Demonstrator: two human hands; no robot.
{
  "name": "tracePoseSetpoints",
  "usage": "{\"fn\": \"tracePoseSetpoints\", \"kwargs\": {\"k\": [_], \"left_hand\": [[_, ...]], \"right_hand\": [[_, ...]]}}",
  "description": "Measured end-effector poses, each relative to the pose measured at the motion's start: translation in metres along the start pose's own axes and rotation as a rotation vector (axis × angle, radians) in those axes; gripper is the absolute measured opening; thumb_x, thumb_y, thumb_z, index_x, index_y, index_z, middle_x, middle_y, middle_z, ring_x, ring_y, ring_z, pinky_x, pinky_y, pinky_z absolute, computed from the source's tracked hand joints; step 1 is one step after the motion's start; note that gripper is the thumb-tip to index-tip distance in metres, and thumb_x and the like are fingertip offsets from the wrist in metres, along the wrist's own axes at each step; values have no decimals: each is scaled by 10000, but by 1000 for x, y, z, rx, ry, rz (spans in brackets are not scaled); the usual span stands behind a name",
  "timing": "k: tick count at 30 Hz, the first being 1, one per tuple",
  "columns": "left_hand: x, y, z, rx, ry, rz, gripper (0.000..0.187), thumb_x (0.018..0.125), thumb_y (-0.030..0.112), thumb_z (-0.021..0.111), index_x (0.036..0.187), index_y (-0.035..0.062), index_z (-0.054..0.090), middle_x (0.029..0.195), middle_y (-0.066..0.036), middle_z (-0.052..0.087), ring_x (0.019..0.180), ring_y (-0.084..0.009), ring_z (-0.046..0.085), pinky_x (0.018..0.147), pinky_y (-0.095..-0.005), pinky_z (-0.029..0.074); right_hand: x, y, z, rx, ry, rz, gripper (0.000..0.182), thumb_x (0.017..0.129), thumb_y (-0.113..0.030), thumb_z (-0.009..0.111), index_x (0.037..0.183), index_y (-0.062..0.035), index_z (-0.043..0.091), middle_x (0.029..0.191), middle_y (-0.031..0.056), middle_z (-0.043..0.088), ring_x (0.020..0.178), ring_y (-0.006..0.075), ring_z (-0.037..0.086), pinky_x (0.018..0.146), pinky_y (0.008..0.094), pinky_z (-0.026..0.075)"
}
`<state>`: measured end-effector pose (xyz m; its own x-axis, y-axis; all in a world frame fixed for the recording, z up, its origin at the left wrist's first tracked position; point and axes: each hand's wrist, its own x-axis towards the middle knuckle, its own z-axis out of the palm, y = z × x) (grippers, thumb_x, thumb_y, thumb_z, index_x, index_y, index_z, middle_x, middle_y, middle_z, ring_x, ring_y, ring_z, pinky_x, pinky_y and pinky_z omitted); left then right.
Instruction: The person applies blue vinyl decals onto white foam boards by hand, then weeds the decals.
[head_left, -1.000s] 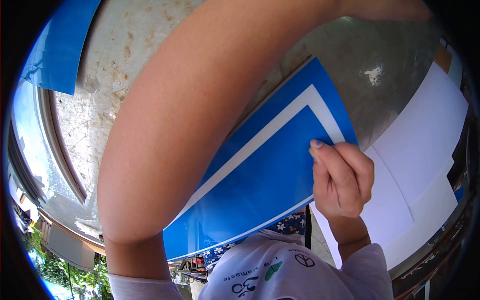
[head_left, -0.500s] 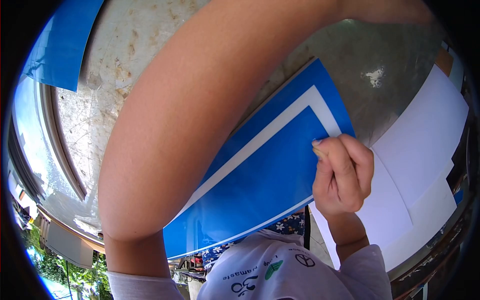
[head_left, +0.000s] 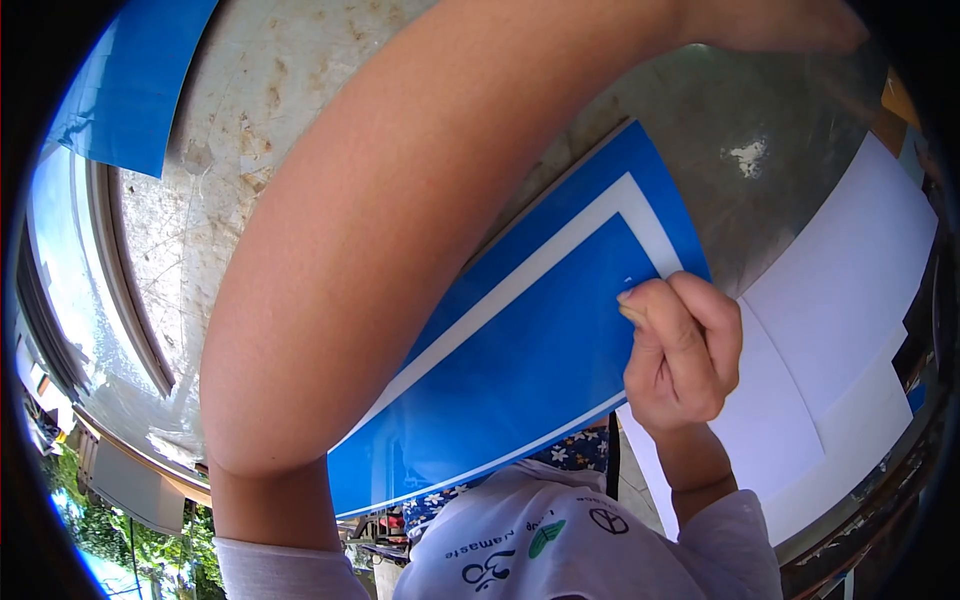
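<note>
A blue sheet with a white border stripe, like a sign panel (head_left: 520, 330), lies at an angle on the metal table in front of me. My right hand (head_left: 685, 345) is closed in a pinch over its right-hand part, thumb and fingertip pressed together close to the blue surface. Anything between them is too small to name. A tiny pale speck (head_left: 628, 280) shows on the blue just above the fingertips. My left arm crosses over the panel and hides its left part. At the upper right edge, my left hand (head_left: 790, 25) is over the table, its fingers blurred and cut off by darkness.
White sheets (head_left: 840, 270) lie at the right. Another blue sheet (head_left: 140, 80) sits at the upper left, near a curved-looking rail (head_left: 130, 280) along the table side. The worn metal tabletop (head_left: 250, 90) has stains and scratches. Greenery shows beyond the lower left.
My right hand has shifted slightly down and left, leaving the pale speck just above its fingertips. The left arm has moved slightly right. The panel lies about where it was.
</note>
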<state>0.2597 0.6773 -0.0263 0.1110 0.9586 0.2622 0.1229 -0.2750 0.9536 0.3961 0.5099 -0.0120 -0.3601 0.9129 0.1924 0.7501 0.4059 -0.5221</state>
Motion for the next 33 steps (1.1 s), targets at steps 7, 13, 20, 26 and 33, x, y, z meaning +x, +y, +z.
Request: {"fn": "tracePoseSetpoints", "kwargs": {"k": [7, 13, 20, 26, 33], "left_hand": [[5, 2, -9, -14, -109, -39, 271, 788, 138, 517, 748, -109, 622, 671, -272, 614, 641, -376, 639, 653, -414, 522], [6, 0, -7, 12, -104, -18, 282, 786, 147, 519, 730, -109, 623, 663, -280, 607, 650, -386, 637, 670, -422, 515], [5, 0, -5, 30, -51, 3, 277, 785, 143, 522, 721, -107, 623, 665, -284, 602, 658, -387, 635, 676, -421, 509], [6, -4, -4, 13, -55, 29, 278, 788, 143, 524, 722, -110, 620, 663, -285, 599, 641, -387, 625, 670, -420, 503], [6, 0, -3, 29, -62, 38, 284, 789, 151, 533, 733, -113, 622, 655, -283, 597, 637, -381, 627, 666, -417, 503]], "right_hand": [[-2, 2, 3, 86, 72, 45, 175, 722, -38, 750, 888, -21, 696, 853, 48, 564, 648, 133, 551, 506, 224, 476], [0, 2, 3, -5, 35, 5, 184, 703, -39, 759, 874, -21, 692, 837, 44, 549, 645, 136, 540, 497, 226, 446], [-3, 3, -3, 11, -37, 1, 152, 728, -6, 730, 869, -11, 674, 897, 64, 524, 637, 141, 520, 508, 247, 427], [-2, 7, -4, 219, -23, 180, 151, 746, 31, 715, 872, 6, 637, 1114, 138, 386, 648, 119, 507, 494, 231, 406], [6, 2, 1, 134, -116, 136, 105, 831, 83, 593, 927, 43, 576, 1153, 154, 341, 662, 90, 486, 549, 194, 404]]}}
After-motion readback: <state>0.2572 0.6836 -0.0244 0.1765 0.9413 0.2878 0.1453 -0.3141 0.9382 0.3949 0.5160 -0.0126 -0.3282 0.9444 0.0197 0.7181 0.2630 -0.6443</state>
